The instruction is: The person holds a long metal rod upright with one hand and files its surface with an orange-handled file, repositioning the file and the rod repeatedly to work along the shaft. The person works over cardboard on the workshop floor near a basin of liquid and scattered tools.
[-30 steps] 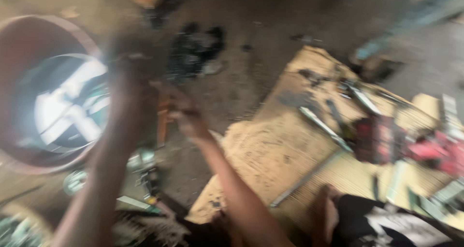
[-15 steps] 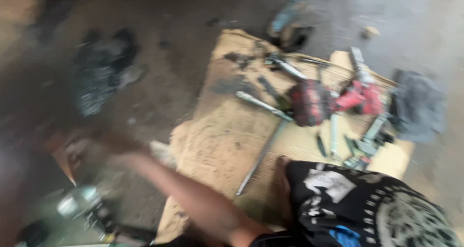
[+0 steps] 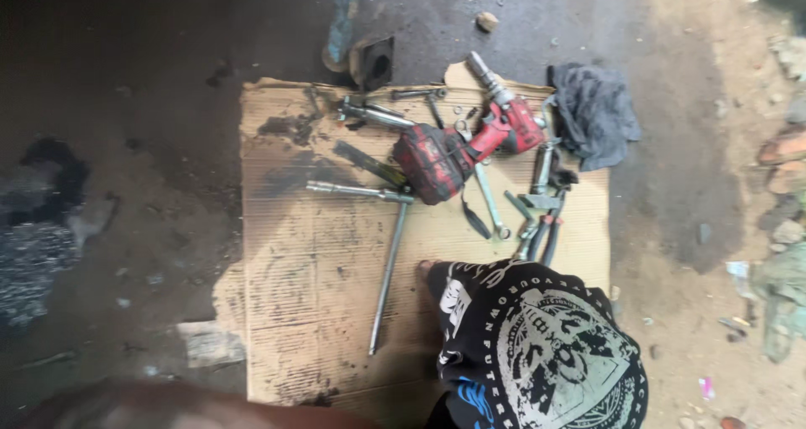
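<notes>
No hand showed clearly in the head view, so whether the fingers of either hand were open or closed could not be told. A blurred stretch of bare arm (image 3: 193, 405) crossed the bottom edge. A flat, oil-stained sheet of brown cardboard (image 3: 311, 295) lay on the dirty concrete floor (image 3: 143, 227). Near its far edge rested a red and black power impact wrench (image 3: 457, 152), with a long steel T-handle wrench (image 3: 388, 253) just beside it, the shaft pointing toward the near edge. Loose steel spanners and pliers (image 3: 537, 215) lay scattered to the right of the wrench. A crumpled dark grey rag (image 3: 594, 114) sat at the cardboard's far right corner. A black printed garment (image 3: 537, 353) covered the near right part of the cardboard.
</notes>
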Motion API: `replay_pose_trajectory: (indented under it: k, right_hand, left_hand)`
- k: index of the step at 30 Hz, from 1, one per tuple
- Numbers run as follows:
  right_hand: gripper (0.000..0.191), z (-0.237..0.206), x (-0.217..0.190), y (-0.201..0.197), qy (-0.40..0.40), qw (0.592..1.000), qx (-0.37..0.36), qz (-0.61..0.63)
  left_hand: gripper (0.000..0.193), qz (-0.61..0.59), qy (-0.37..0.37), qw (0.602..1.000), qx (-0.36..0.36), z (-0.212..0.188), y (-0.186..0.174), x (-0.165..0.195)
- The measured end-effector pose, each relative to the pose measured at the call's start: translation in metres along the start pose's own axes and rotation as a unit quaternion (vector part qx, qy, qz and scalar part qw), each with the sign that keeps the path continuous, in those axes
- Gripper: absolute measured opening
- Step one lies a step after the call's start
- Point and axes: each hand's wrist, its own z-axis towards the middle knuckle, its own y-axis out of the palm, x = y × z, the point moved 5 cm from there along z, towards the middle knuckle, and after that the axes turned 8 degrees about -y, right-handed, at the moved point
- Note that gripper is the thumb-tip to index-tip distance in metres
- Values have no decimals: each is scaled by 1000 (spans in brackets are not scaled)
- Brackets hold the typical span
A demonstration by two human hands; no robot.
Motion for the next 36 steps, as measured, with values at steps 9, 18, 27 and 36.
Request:
replay_pose_trajectory:
  k: [9, 18, 27, 36]
  right_hand:
    - [15, 35, 33, 36, -7, 999, 23, -48]
    - [17, 19, -9, -8, -27, 991, 117, 60]
    - [51, 7, 19, 64, 25, 997, -72, 25]
    - [36, 48, -31, 18, -55, 994, 95, -21]
  left_hand:
    - [19, -534, 150, 784, -280, 95, -40, 10]
    - [17, -671, -116, 376, -629, 211, -79, -36]
    - [23, -703, -78, 442, -552, 224, -138, -61]
    - [17, -734, -84, 351, -576, 215, -145, -45]
